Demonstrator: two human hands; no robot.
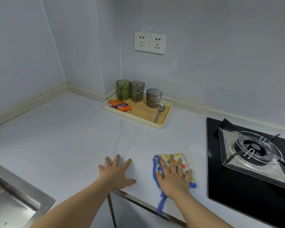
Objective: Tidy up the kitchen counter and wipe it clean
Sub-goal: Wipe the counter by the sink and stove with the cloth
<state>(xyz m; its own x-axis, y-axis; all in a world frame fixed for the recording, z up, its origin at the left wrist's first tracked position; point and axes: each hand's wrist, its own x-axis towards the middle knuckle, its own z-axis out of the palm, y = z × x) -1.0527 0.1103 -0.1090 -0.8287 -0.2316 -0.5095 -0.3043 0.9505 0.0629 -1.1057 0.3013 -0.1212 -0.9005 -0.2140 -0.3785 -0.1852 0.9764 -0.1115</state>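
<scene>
My right hand [174, 176] lies flat with straight fingers on a polka-dot cloth with blue edging [174, 157], pressing it onto the white counter [69, 137] near the front edge. My left hand [116, 171] rests flat on the bare counter just left of it, fingers spread. At the back by the wall stands a cream tray [161, 126]. It holds a green cup [123, 89], two grey cups [137, 91], a metal spoon [160, 111] and orange packets [120, 105].
A black gas hob [237, 186] with a metal burner [253, 150] fills the right side, close to the cloth. A steel sink [15, 199] sits at the lower left. Two wall sockets [150, 42] are above the tray.
</scene>
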